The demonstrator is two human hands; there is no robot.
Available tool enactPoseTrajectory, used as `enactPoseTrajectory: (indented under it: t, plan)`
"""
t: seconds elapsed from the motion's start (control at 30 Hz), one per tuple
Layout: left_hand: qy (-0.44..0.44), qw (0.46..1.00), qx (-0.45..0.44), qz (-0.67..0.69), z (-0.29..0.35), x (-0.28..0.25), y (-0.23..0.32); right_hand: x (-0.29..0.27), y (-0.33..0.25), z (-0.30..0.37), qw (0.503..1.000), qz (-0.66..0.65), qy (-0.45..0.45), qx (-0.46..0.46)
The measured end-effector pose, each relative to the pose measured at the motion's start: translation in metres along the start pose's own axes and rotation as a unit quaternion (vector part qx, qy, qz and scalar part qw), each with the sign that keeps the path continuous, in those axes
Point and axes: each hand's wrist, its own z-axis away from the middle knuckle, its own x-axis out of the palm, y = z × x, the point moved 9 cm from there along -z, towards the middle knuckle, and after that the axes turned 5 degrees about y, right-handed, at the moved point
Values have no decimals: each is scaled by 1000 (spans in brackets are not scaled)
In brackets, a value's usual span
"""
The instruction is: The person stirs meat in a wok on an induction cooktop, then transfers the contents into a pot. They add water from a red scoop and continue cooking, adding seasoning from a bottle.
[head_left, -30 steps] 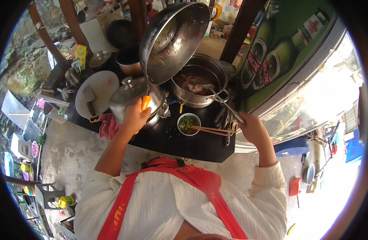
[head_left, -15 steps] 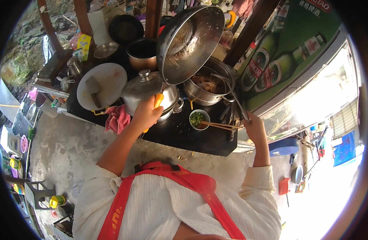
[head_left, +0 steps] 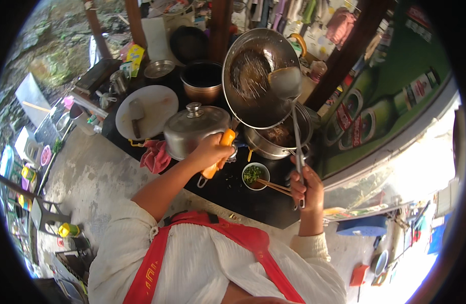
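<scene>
My left hand [head_left: 215, 153] is closed round the yellow handle of a wok [head_left: 243, 99], which is tilted steeply with its inside facing me. A thin brown, glistening residue coats that inside. The wok's lower rim hangs over a steel pot [head_left: 267, 150] holding brown pieces of food. In my right hand [head_left: 308, 190] is the long metal handle of a wok spatula [head_left: 285, 82]. Its broad head is at the right part of the wok's inside. Just below the pot stands a white bowl [head_left: 255, 185] of chopped greens, with chopsticks [head_left: 277, 187] resting in it.
A lidded steel pot [head_left: 192, 136] stands beside my left hand. Further left are a pink cloth [head_left: 155, 157] and a round white board [head_left: 159, 104] with a cleaver [head_left: 136, 114]. Behind them is a copper-coloured pot [head_left: 202, 91]. A green panel [head_left: 395, 96] borders the black counter [head_left: 228, 200] on the right.
The spatula's head has risen from the steel pot to the wok's inside. The wok has turned to show more of its inside. The whole view has shifted as well.
</scene>
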Motion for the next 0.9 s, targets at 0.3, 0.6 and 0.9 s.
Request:
enactPoseTrajectory:
  t: [0.3, 0.6, 0.9]
  plan:
    - [47, 960, -69, 268, 116, -56, -27, 116, 123, -41, 938, -162, -179, 248]
    - [215, 880, 18, 422, 328, -196, -83, 282, 342, 0, 878, 118, -278, 372]
    - [477, 714, 84, 505, 636, -340, -176, 392, 590, 96, 720, 295, -401, 484]
